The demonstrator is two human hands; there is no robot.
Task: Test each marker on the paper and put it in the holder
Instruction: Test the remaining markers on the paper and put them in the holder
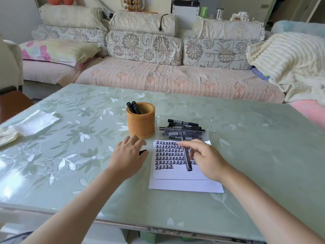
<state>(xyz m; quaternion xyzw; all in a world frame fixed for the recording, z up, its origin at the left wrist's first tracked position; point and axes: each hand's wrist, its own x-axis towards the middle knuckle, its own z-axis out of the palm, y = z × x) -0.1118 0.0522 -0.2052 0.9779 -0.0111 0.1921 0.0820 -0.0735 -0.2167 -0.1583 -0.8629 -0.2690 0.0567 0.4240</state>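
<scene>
A white paper (177,175) lies on the table, its upper part filled with rows of black marks. My right hand (207,159) holds a black marker (186,155) over the paper, the marker slanting from the tray side down toward me. My left hand (128,155) rests palm down left of the paper, with a small black cap (142,152) showing under its fingers. Just beyond my left hand stands an orange round holder (140,122) with a few black markers (134,107) in it. A clear tray (210,123) to the holder's right carries several black markers (182,128).
The table (246,147) has a green floral glass top. A crumpled white tissue or plastic sheet (33,123) lies at the far left. A long sofa (158,74) with cushions runs behind the table, with a cream blanket (292,62) at its right end.
</scene>
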